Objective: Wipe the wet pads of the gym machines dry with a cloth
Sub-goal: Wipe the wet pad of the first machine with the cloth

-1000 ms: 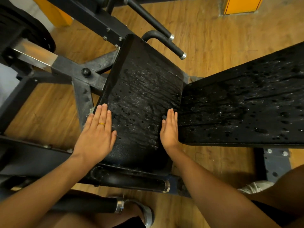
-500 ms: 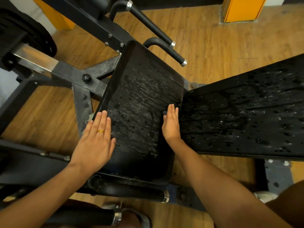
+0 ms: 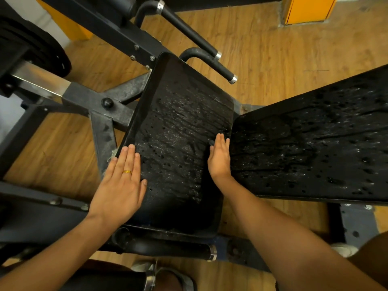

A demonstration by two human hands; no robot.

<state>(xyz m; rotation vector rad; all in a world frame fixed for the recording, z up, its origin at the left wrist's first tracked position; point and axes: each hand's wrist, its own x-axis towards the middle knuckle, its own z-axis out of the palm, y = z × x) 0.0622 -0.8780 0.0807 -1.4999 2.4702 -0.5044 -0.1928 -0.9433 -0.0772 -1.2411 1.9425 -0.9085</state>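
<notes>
Wood floor [image 3: 273,49], orange panel [image 3: 308,9], weight plates [image 3: 31,51].

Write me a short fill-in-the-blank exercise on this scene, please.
The left hand wears a gold ____ on one finger.
The seat pad is not dry but ____.
The right hand lies at that pad's ____ edge.
The floor is made of ____.
Missing: ring; wet; right; wood.

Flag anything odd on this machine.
Water beads cover the black vinyl seat pad and the long black pad beside it. The bare left hand and right hand rest open at the seat pad's sides; no cloth is visible.
</notes>
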